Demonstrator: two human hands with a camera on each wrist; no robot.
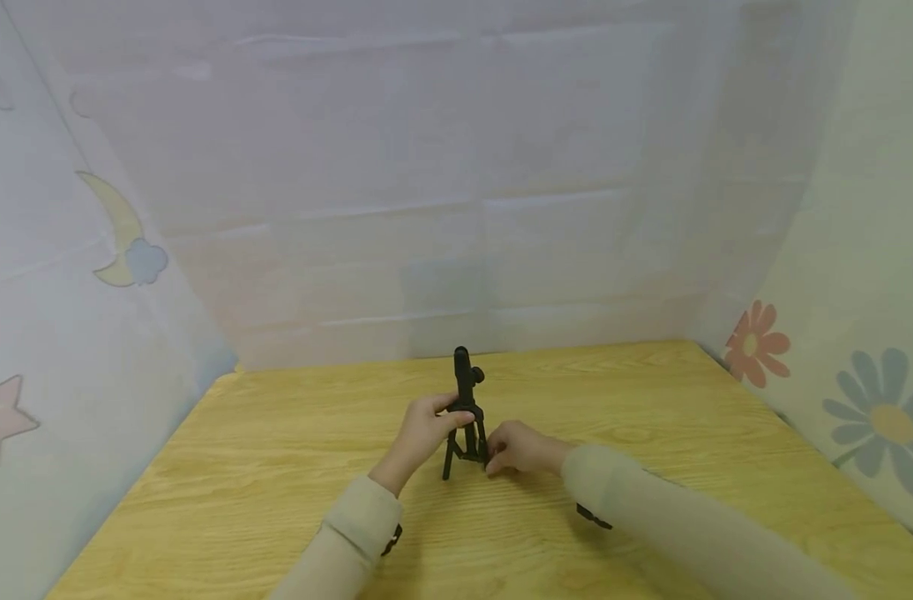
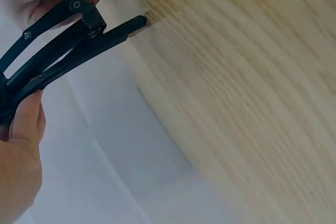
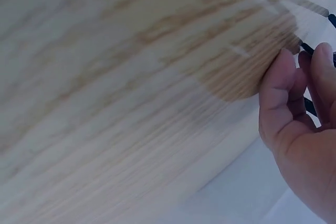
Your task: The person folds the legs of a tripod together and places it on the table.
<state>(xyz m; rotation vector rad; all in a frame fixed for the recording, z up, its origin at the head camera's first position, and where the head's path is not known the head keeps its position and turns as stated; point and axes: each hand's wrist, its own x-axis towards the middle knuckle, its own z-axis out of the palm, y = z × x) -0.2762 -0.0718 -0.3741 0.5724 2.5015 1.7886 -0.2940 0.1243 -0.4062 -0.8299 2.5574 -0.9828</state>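
Observation:
A small black tripod [image 1: 464, 382] stands upright near the middle of the table, its legs partly spread and a round knob on the side of its upper column. My left hand [image 1: 419, 433] grips it around the collar where the legs join, thumb across the front. Low on the right side, my right hand [image 1: 526, 450] pinches one leg near its foot. Hinged braces link the legs [image 2: 84, 56] in the left wrist view. Curled fingers and thumb of the right hand hide part of that leg in the right wrist view.
The wood-grain table [image 1: 291, 467] stretches out on both sides of the tripod. A pale hanging sheet [image 1: 456, 208] rises behind its back edge. Printed walls flank it, with a moon [image 1: 115, 221] on the left and flowers [image 1: 891, 423] on the right.

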